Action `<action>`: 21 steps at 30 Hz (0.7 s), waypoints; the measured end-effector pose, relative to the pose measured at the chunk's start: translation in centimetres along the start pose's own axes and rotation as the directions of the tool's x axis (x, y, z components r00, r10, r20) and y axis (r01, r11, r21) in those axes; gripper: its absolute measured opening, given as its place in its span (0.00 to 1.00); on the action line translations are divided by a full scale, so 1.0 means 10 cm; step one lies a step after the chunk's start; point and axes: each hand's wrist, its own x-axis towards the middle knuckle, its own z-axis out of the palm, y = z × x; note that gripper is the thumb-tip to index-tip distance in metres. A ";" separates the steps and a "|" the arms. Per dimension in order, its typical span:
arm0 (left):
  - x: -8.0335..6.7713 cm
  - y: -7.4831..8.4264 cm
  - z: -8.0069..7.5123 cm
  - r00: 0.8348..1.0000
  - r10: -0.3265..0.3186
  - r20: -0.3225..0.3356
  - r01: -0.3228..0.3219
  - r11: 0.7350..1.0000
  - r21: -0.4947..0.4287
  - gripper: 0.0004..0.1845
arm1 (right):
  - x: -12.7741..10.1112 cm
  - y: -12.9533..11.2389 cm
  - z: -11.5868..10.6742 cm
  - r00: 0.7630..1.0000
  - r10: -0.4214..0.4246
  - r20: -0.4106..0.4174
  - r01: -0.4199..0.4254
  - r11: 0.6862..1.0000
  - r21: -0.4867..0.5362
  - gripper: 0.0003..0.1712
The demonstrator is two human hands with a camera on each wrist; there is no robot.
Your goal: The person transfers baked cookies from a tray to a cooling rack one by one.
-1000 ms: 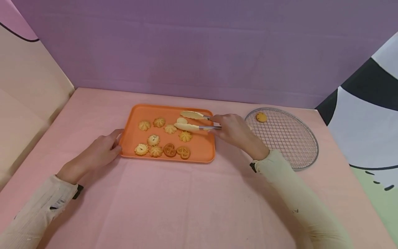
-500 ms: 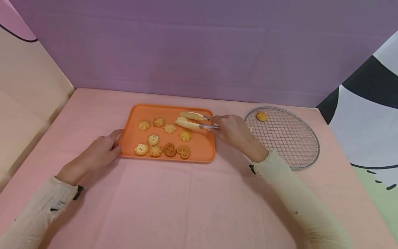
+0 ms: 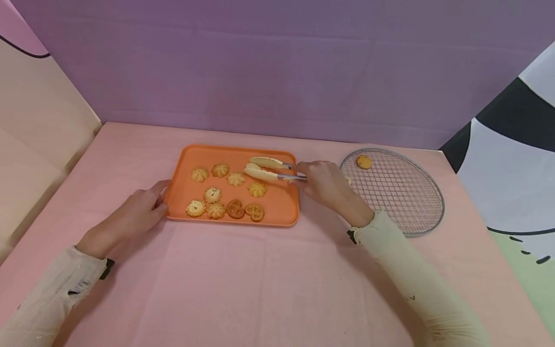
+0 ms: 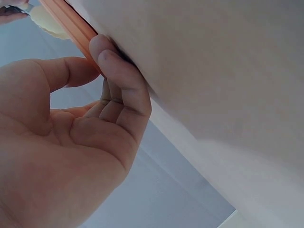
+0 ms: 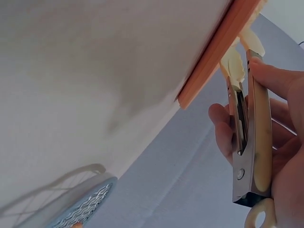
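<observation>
My left hand (image 3: 140, 209) pinches the left rim of an orange tray (image 3: 277, 212); the left wrist view shows its thumb and fingers on the tray edge (image 4: 76, 33). My right hand (image 3: 325, 183) grips metal tongs (image 3: 292, 177) with cream tips, seen along their handle (image 5: 259, 128) in the right wrist view. The tips lie low over the tray's upper right part, a narrow gap between them. A pale round cookie by the lower tip is mostly hidden. Just below sits a golden flower-shaped cookie (image 3: 257, 189). Several more cookies and two pretzel-shaped ones (image 3: 236, 209) lie leftward and nearer.
A round wire rack (image 3: 399, 193) stands right of the tray, with one golden cookie (image 3: 363, 162) near its far left rim. My right forearm (image 3: 416, 270) passes over its near left side. A purple wall (image 3: 277, 72) rises behind the pink tabletop (image 3: 243, 289).
The tongs' tips have drawn closer together, and the pale cookie between them shows less. My left hand keeps its place on the tray rim.
</observation>
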 end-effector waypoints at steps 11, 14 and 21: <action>0.00 0.00 0.00 1.000 0.003 0.002 -0.003 1.000 0.000 0.30 | 0.05 -0.01 -0.07 0.999 0.046 0.029 -0.048 0.996 0.072 0.19; 0.00 -0.01 0.00 1.000 0.005 0.001 -0.005 1.000 0.002 0.30 | 0.04 0.00 -0.08 0.998 0.060 0.030 -0.063 0.995 0.081 0.19; 0.00 -0.01 0.00 1.000 0.014 -0.006 -0.014 1.000 0.005 0.30 | -0.02 0.05 -0.13 0.997 0.070 0.012 -0.071 0.993 0.090 0.22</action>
